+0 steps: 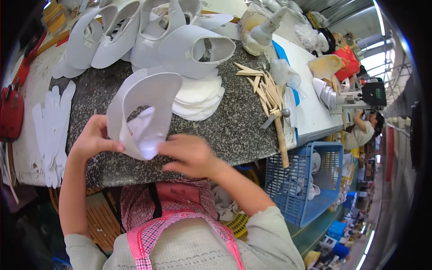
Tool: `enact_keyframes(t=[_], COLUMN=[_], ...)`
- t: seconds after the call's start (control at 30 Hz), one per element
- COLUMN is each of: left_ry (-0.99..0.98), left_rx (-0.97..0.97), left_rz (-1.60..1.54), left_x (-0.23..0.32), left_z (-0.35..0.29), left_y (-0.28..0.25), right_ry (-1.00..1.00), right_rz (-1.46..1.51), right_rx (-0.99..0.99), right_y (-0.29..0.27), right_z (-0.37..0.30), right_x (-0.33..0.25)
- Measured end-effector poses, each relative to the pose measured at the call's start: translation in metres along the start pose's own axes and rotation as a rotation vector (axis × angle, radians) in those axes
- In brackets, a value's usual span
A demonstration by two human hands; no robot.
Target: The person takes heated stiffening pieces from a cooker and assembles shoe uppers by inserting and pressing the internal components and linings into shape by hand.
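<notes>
My left hand point(96, 141) is closed on the near-left edge of a white shoe upper point(155, 90), thumb outside and fingers partly hidden behind it. The upper is held tilted above the speckled stone slab point(238, 135), its opening showing a pale lining. At the upper's lower end my right hand point(189, 155) has its fingertips on the edge; this hand is somewhat blurred. Just behind lies a stack of white rounded pads point(200, 99). Several more white shoe uppers point(193, 51) stand in a row at the back of the slab.
White strips point(54, 130) lie left. On the right are pointed wooden sticks point(265, 90), a wooden-handled hammer point(282, 144) and a crusted pot point(252, 33). A blue crate point(306, 180) stands beside the bench, holding white pieces. Another person point(362, 130) sits farther right.
</notes>
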State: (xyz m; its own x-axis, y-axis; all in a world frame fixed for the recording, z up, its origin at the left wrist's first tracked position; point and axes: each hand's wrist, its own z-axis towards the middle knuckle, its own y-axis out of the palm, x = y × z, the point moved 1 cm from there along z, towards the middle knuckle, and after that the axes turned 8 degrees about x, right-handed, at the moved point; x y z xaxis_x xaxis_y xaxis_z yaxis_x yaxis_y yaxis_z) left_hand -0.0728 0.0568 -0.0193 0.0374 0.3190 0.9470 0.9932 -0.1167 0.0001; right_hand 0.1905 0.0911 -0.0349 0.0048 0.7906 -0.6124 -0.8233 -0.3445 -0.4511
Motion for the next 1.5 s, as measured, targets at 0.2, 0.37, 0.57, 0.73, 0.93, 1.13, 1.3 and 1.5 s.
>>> enact_keyframes(t=[0.2, 0.37, 0.57, 0.73, 0.93, 1.13, 1.3, 1.5], left_ry=[0.064, 0.203, 0.147, 0.196, 0.381, 0.243, 0.366, 0.372], left_rx=[-0.045, -0.097, 0.046, 0.028, -0.037, -0.065, -0.023, 0.026], left_rz=[0.243, 0.477, 0.156, 0.160, 0.264, 0.199, 0.221, 0.281], left_x=[0.037, 0.025, 0.004, 0.005, 0.001, -0.012, -0.026, -0.032], left_z=[-0.007, -0.009, -0.019, -0.017, -0.020, -0.039, -0.046, -0.060], left_y=[0.010, -0.011, -0.019, -0.019, -0.018, -0.029, -0.029, -0.030], right_ry=[0.274, 0.269, 0.731, 0.510, 0.556, 0.523, 0.512, 0.046], right_rz=[-0.831, -1.030, -0.606, -0.439, -0.924, -1.128, -0.146, 0.094], right_rx=[0.348, -0.144, -0.040, 0.003, 0.097, -0.005, 0.469, -0.284], right_y=[-0.177, -0.190, -0.183, -0.186, -0.184, -0.172, -0.154, 0.037], right_z=[0.007, 0.034, 0.042, 0.019, 0.032, 0.041, 0.054, 0.075], right_x=[0.117, 0.149, 0.127, 0.114, 0.145, 0.162, 0.058, -0.030])
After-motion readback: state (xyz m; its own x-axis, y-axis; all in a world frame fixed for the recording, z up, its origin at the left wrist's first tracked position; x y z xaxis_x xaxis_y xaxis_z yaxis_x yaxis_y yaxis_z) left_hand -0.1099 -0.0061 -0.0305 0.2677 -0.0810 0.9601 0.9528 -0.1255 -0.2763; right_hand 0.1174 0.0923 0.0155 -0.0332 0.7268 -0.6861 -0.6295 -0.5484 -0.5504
